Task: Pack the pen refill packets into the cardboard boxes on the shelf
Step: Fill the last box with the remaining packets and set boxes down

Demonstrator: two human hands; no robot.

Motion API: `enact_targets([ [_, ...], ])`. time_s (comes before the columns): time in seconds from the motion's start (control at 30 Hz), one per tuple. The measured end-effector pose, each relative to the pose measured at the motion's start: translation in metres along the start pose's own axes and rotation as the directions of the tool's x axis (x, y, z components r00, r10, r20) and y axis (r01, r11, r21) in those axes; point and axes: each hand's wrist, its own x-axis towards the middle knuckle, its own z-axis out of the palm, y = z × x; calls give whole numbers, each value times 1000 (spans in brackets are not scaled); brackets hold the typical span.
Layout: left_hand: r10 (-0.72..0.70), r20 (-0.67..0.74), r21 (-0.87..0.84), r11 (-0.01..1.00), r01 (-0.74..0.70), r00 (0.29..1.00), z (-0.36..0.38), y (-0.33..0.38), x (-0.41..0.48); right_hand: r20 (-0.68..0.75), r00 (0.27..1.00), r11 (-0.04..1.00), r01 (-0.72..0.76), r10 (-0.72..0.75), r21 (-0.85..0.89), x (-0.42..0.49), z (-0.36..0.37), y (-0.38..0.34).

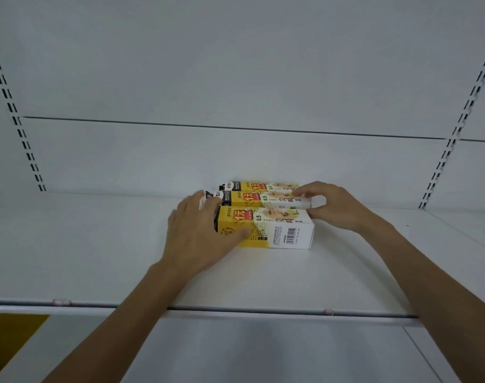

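Three long boxes lie side by side, touching, in the middle of the frame on a white metal shelf (97,244). My left hand (200,236) grips the left end of the nearest yellow-and-white printed cardboard box (277,230), with the thumb along its front face and the fingers curled over its top, reaching the left end of the middle box (263,200). My right hand (335,205) pinches the right end of that middle box between thumb and fingertips. The rear box (263,186) lies just before the white back panel (236,78). Slotted uprights (23,134) run up both sides of the frame.
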Motion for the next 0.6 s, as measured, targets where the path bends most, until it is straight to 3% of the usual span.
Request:
enact_targets([
  [0.1,207,-98,99,975,-198,973,4,-1,-3,54,998,999,47,-45,-28,11,0,7],
  [0.2,361,-31,170,921,-351,932,4,0,-1,44,994,982,101,-95,-161,21,7,5],
  [0.4,379,-73,166,917,-363,923,5,-3,3,70,996,972,73,-59,-223,26,4,0],
  [0.6,395,-140,303,890,-341,908,4,-13,6,-165,985,998,32,-40,-54,7,-7,-15],
])
